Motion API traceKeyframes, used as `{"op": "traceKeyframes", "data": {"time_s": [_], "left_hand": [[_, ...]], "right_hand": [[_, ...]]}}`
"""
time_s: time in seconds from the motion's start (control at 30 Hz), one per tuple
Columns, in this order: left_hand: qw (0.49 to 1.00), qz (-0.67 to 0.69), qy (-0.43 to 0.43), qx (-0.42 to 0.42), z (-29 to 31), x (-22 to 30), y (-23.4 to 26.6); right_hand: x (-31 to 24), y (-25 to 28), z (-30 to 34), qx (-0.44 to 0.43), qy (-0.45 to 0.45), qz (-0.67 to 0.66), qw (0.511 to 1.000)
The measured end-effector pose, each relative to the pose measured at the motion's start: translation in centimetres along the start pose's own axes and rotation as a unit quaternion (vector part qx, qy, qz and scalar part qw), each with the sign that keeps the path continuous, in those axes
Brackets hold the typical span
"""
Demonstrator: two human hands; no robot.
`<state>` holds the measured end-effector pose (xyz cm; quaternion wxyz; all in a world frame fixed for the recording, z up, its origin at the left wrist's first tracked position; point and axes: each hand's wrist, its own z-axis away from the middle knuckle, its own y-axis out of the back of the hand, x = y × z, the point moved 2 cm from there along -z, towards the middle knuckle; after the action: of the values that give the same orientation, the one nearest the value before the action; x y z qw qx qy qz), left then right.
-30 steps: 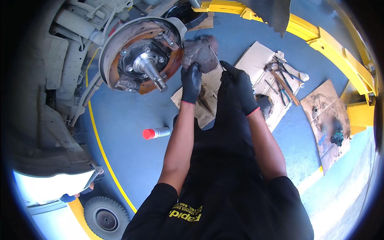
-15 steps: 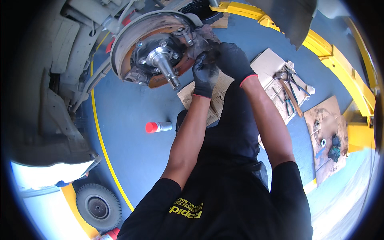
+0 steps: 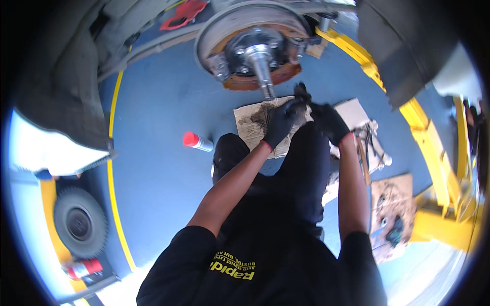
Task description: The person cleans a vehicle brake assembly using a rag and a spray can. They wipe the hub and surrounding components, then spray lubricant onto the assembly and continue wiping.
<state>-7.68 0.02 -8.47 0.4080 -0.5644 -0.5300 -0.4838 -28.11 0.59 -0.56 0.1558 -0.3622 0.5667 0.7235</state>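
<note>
In black gloves with red cuffs, my left hand (image 3: 280,124) and my right hand (image 3: 329,121) meet below and to the right of a wheel spindle (image 3: 262,74). Fingers of both are closed around a small dark part (image 3: 302,93), blurred and too dark to name. Both hands are apart from the brake assembly. Rust-brown brake shoes (image 3: 278,77) curve below the hub, inside a round backing plate (image 3: 204,51). Beneath my hands lies stained cardboard (image 3: 250,127) on the floor, between my knees and the hub.
A red-capped spray can (image 3: 198,142) lies on the blue floor to the left. Hand tools (image 3: 370,143) rest on cardboard at right, near another stained sheet (image 3: 400,191). Yellow lift arms (image 3: 421,127) run along the right. A loose tyre (image 3: 79,223) is at lower left.
Both hands have drawn away from the right side of the brake assembly, down toward my knees, with the dark part between them. The view has shifted, so the hub appears higher and further right.
</note>
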Motion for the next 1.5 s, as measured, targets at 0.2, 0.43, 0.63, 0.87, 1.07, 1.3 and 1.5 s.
{"op": "traceKeyframes", "data": {"time_s": [0.2, 0.43, 0.63, 0.87, 1.07, 1.3, 1.5], "left_hand": [[0.994, -0.067, 0.018, -0.084, 0.5, -4.0, 11.3], [0.980, -0.128, 0.113, -0.103, -0.3, 13.7, 30.4], [0.978, -0.144, -0.153, -0.021, -2.0, 10.5, 33.9], [0.900, 0.345, -0.251, 0.089, -2.3, 2.8, 25.1], [0.817, 0.527, -0.210, 0.100, -0.2, 1.4, 18.3], [0.796, 0.539, -0.240, 0.136, -1.7, -2.2, 18.1], [0.814, 0.505, -0.279, 0.073, -4.1, -0.2, 19.3]], "right_hand": [[-1.8, -6.6, 2.2, -0.052, 0.117, 0.063, 0.990], [-21.5, -9.0, -0.8, -0.058, 0.207, 0.016, 0.977], [-23.7, -13.9, -2.9, 0.138, 0.251, 0.105, 0.952], [-23.1, -14.0, -3.2, 0.187, 0.183, 0.202, 0.944], [-21.4, -13.0, -3.3, 0.122, 0.157, 0.238, 0.951], [-21.5, -14.2, 0.0, 0.133, 0.100, 0.194, 0.967], [-21.2, -14.4, -1.3, 0.192, 0.157, 0.219, 0.944]]}}
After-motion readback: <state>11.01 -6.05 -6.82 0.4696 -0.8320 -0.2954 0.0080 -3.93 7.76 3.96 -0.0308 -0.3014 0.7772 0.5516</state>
